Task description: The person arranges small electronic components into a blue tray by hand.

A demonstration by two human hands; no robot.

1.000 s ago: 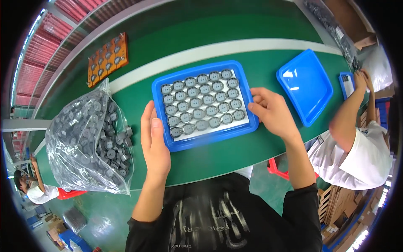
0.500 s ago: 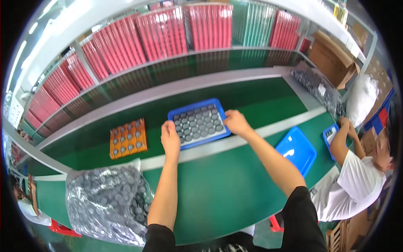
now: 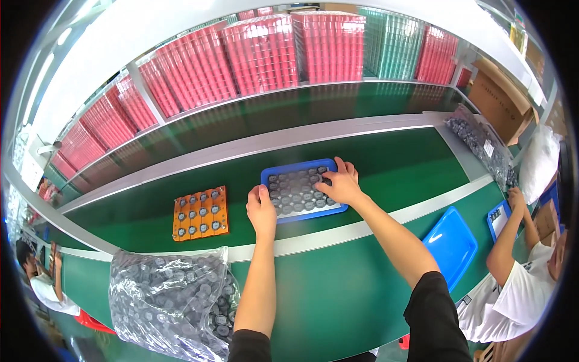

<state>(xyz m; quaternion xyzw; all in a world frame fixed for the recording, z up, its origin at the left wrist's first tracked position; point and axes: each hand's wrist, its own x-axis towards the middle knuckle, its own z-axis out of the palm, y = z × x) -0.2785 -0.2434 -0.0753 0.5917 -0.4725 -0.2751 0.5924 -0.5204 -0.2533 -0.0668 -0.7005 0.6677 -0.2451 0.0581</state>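
A shallow blue tray (image 3: 306, 218) lies on the green bench, filled with rows of dark grey round caps (image 3: 295, 192). My left hand (image 3: 261, 212) is closed on the tray's left edge, its thumb by the rim. Over the tray's right side is my right hand (image 3: 342, 183), fingers apart; some reach past the far right corner while others touch the caps near that end. Left of the tray sits an orange fixture block (image 3: 201, 212) bearing rows of similar round pieces.
A clear plastic bag (image 3: 172, 295) of loose grey caps lies front left. An empty blue tray (image 3: 451, 246) rests at right, near a co-worker's arms (image 3: 508, 232) and smaller tray (image 3: 498, 218). Another bag (image 3: 479, 145) lies back right; stacked red trays (image 3: 262, 51) line the shelf.
My right hand has shifted from the tray's right edge to its far right corner, with fingers now over the caps. My left hand stays on the left edge. The view has turned slightly.
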